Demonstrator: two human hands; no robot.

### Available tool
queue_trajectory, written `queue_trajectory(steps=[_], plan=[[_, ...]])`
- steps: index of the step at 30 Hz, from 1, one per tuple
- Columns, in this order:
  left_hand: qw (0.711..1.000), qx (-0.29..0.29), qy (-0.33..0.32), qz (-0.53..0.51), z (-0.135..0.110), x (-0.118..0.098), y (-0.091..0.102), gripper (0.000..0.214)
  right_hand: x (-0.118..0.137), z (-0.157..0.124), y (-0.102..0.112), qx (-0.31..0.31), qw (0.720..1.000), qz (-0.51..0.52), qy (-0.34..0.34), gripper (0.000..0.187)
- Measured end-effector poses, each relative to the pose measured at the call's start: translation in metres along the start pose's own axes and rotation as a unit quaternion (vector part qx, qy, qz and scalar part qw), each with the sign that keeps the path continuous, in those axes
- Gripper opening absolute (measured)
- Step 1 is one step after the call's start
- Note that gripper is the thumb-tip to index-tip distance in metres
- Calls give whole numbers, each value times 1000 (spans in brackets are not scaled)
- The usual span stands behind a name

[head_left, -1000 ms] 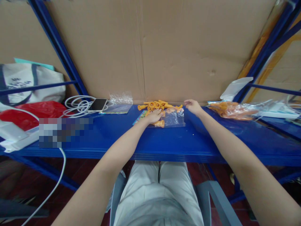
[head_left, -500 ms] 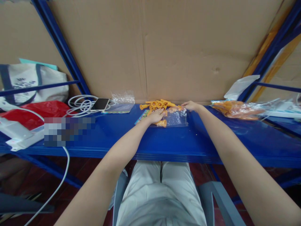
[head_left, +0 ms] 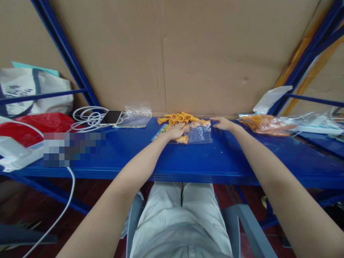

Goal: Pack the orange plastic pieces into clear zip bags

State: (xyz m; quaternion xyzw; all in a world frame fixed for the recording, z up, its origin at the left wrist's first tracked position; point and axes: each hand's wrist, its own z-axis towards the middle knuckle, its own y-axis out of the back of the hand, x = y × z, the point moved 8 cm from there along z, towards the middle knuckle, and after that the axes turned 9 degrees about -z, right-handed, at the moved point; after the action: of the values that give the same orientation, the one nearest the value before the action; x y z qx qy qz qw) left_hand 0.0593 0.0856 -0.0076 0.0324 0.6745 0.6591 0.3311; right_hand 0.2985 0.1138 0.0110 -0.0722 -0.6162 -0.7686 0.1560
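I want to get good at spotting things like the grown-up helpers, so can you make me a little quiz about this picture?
1. True or false: the left hand rests on the pile of orange plastic pieces on the blue shelf.
2. Pick one: what lies at the edge of the coiled white cable? A) a phone B) a cup C) scissors
3. Short answer: which hand reaches the right corner of the clear plastic bag?

Key: 1 true. 2 A. 3 the right hand.
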Motion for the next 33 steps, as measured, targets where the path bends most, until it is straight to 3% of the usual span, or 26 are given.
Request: queue_trajectory(steps=[5,9,12,18,23,26,29,33], plan=[[1000,-1,11,6,-2,-1,0,60,23,-7,-15,-10,996,53,71,46],[1000,-5,5,3,-2,-1,1,59,33,-9,-20,-23,997,-52,51,27],[1000,-3,7,1,-3,-2,2,60,41,-17,-17,-43,987,-151,30,34],[1000,-6,0,-5,-4,-4,3,61,62,-35,-6,-53,965,-254,44,40],[1000,-7,-1,-4,-2,-2,1,60,53,-36,9,-64,953,-297,2,41],[1000,-8,-6,-2,-1,0,1,60,32,-33,18,-56,968,-237,-64,40],[1000,-15,-15,-3,0,1,1,59,4,-35,18,-40,985,-65,-156,44],[1000,-18,-18,-4,-1,-1,2,58,-18,-41,10,-11,961,159,-226,40]])
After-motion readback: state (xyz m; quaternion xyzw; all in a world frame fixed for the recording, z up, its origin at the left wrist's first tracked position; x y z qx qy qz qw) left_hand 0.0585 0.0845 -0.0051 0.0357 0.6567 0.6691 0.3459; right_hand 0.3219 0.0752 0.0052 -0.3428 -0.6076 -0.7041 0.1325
